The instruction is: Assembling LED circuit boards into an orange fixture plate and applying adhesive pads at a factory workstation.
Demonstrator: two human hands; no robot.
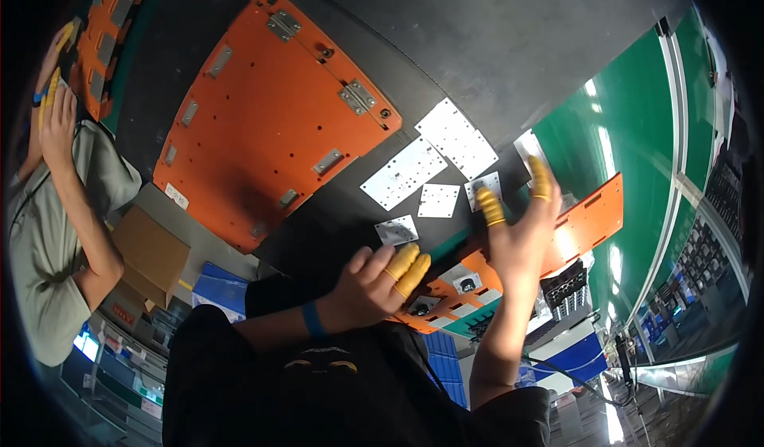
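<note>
A small silver plate (396, 230) lies just left of frame centre on the dark table (493, 41), last in a row of flat perforated plates (403, 173), seemingly laid out within easy reach. The left hand (368, 288) hovers just below it, fingers (402, 261) loosely curled, grasping nothing. The right hand (517, 224) is spread open above an orange fixture tray (593, 218), empty. A large orange panel (270, 121) fills the upper left.

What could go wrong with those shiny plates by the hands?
1. The small metal plates lie loose and close together near the dark table's edge, so a bump from the left hand might knock one off.
2. The right hand is open with fingers spread, holding nothing; its yellow finger covers might slip on the smooth plates.
3. The big orange panel sticks out past the table edge and could tip if leaned on.
</note>
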